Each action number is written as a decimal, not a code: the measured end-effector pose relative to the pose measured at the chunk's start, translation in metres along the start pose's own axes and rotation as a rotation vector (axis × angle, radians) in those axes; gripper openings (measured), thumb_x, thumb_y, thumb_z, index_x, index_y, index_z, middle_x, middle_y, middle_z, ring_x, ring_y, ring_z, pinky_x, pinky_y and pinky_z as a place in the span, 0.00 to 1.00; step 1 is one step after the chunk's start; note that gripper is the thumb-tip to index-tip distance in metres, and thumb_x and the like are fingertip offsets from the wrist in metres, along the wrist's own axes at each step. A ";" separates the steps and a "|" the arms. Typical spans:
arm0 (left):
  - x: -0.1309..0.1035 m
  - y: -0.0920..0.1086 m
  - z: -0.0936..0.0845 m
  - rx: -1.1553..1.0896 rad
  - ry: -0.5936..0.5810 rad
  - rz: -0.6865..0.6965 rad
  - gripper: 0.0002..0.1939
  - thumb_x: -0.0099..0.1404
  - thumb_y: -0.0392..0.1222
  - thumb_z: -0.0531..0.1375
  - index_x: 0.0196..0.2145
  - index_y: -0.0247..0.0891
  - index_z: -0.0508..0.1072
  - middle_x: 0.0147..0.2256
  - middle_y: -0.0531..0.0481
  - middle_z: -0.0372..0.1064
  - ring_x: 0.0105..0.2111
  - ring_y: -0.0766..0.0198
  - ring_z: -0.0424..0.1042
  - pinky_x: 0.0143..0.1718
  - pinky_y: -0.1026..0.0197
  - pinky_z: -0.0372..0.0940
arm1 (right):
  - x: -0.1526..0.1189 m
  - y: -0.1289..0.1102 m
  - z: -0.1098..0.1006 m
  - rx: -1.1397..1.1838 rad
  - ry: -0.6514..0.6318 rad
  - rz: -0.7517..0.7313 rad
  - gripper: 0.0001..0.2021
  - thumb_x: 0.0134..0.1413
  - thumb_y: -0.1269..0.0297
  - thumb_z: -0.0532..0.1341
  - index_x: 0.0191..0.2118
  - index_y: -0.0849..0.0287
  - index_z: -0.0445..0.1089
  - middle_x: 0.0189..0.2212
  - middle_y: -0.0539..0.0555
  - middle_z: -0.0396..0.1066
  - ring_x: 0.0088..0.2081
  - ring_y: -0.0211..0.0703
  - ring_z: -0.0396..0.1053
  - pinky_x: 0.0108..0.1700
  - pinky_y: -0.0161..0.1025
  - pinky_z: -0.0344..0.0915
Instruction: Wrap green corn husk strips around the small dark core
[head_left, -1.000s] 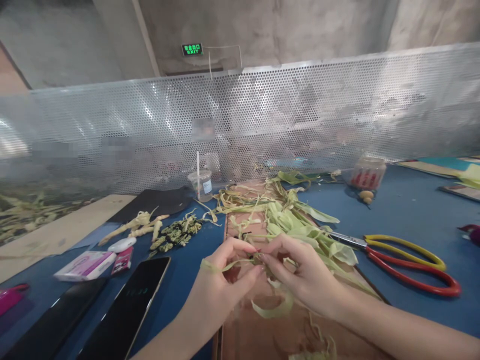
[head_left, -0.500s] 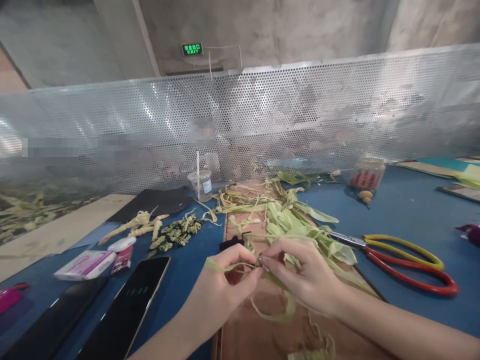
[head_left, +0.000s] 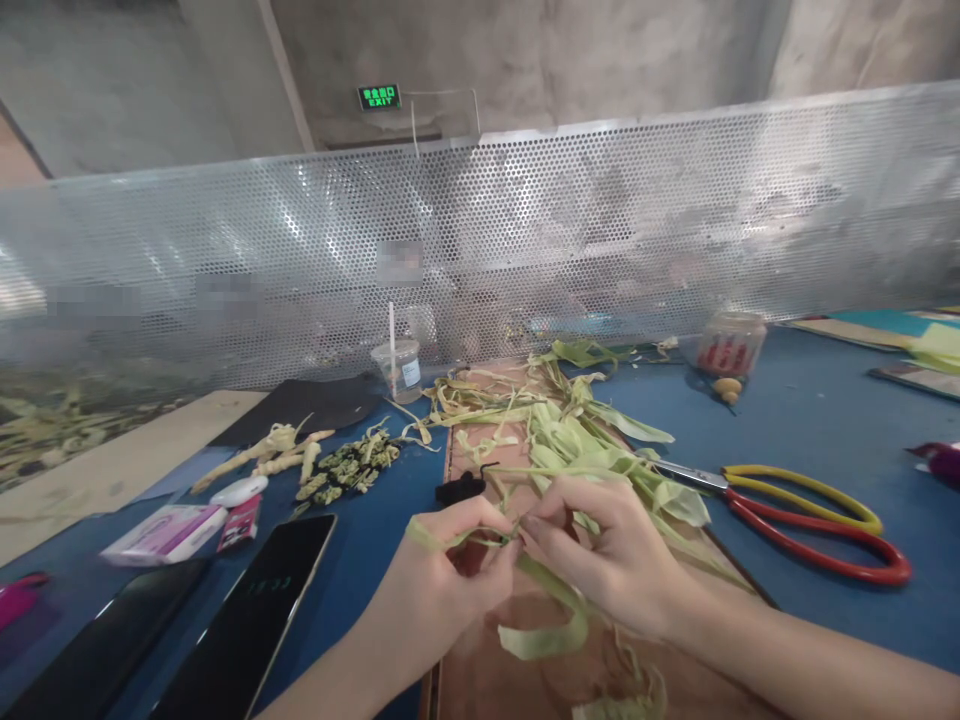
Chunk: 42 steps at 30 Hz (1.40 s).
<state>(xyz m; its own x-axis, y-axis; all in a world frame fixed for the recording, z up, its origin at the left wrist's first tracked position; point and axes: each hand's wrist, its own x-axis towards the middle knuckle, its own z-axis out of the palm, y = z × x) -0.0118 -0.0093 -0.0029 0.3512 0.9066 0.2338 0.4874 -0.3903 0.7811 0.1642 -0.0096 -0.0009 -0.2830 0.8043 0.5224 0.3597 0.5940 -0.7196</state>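
Over the brown board, my left hand pinches a thin strip of pale green corn husk, whose wider end hangs down and curls below the fingers. My right hand has thumb and forefinger closed on the same strip, its tips nearly meeting those of the left. The exact pinch point is hidden between the fingers. Just behind my hands lies a heap of green husks. A small black bundle sits beyond my left hand.
Scissors with red and yellow handles lie right. A jar and a plastic cup with a straw stand near the perforated metal screen. Phones, a tissue pack and braided husk pieces lie left.
The husk strip's hanging end has turned, showing its broad side below my hands. My fingers have shifted slightly at the pinch, and the view has moved a little.
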 end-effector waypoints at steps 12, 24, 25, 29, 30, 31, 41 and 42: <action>0.002 0.011 -0.003 -0.210 -0.048 -0.116 0.10 0.57 0.44 0.59 0.37 0.41 0.67 0.27 0.54 0.68 0.25 0.66 0.63 0.27 0.65 0.59 | 0.003 0.002 -0.002 0.023 0.060 0.050 0.08 0.52 0.67 0.55 0.23 0.58 0.61 0.18 0.47 0.63 0.22 0.34 0.60 0.25 0.32 0.57; 0.004 0.012 -0.007 -0.308 -0.065 -0.177 0.11 0.62 0.49 0.55 0.30 0.38 0.63 0.19 0.59 0.54 0.18 0.72 0.51 0.18 0.68 0.46 | 0.010 -0.001 -0.007 0.368 -0.163 0.275 0.09 0.52 0.68 0.53 0.40 0.57 0.64 0.31 0.50 0.66 0.31 0.37 0.64 0.30 0.33 0.61; 0.004 0.013 -0.007 -0.322 -0.074 -0.181 0.11 0.62 0.49 0.55 0.30 0.38 0.63 0.18 0.60 0.54 0.17 0.72 0.52 0.19 0.68 0.46 | 0.011 -0.001 -0.007 0.386 -0.197 0.307 0.08 0.53 0.67 0.54 0.40 0.57 0.65 0.32 0.51 0.67 0.31 0.37 0.64 0.29 0.33 0.61; 0.005 0.016 -0.009 -0.322 -0.102 -0.159 0.12 0.63 0.48 0.53 0.28 0.37 0.65 0.21 0.56 0.60 0.19 0.71 0.55 0.21 0.67 0.51 | 0.013 0.002 -0.006 0.430 -0.275 0.324 0.05 0.52 0.64 0.58 0.35 0.58 0.67 0.27 0.49 0.65 0.26 0.34 0.63 0.25 0.31 0.60; 0.005 0.016 -0.009 -0.317 -0.103 -0.152 0.13 0.63 0.49 0.53 0.28 0.37 0.66 0.22 0.55 0.61 0.19 0.71 0.56 0.21 0.67 0.52 | 0.013 0.003 -0.006 0.428 -0.277 0.307 0.05 0.53 0.64 0.58 0.34 0.59 0.67 0.26 0.48 0.65 0.26 0.33 0.63 0.25 0.31 0.61; 0.005 0.016 -0.009 -0.322 -0.109 -0.150 0.13 0.63 0.49 0.53 0.28 0.37 0.67 0.23 0.55 0.62 0.19 0.70 0.57 0.21 0.66 0.53 | 0.014 0.003 -0.006 0.419 -0.264 0.284 0.05 0.53 0.64 0.58 0.33 0.59 0.67 0.26 0.48 0.65 0.26 0.33 0.63 0.26 0.31 0.61; 0.007 0.013 -0.012 -0.449 -0.109 -0.191 0.08 0.58 0.44 0.60 0.29 0.38 0.72 0.26 0.55 0.66 0.25 0.69 0.62 0.29 0.66 0.58 | 0.018 0.007 -0.006 0.232 -0.076 0.203 0.03 0.54 0.67 0.57 0.31 0.59 0.66 0.25 0.48 0.67 0.28 0.34 0.65 0.32 0.33 0.62; 0.008 0.012 -0.012 -0.506 -0.111 -0.198 0.06 0.58 0.43 0.61 0.29 0.37 0.71 0.25 0.55 0.66 0.25 0.70 0.61 0.29 0.67 0.58 | 0.018 0.007 -0.005 0.228 -0.076 0.198 0.03 0.54 0.67 0.58 0.31 0.59 0.66 0.25 0.48 0.67 0.28 0.34 0.65 0.32 0.34 0.62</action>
<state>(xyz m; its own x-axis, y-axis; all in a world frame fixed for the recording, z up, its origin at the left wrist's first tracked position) -0.0131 -0.0049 0.0151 0.3871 0.9219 0.0131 0.1179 -0.0636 0.9910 0.1663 0.0089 0.0055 -0.2960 0.8955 0.3323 0.2084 0.4000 -0.8925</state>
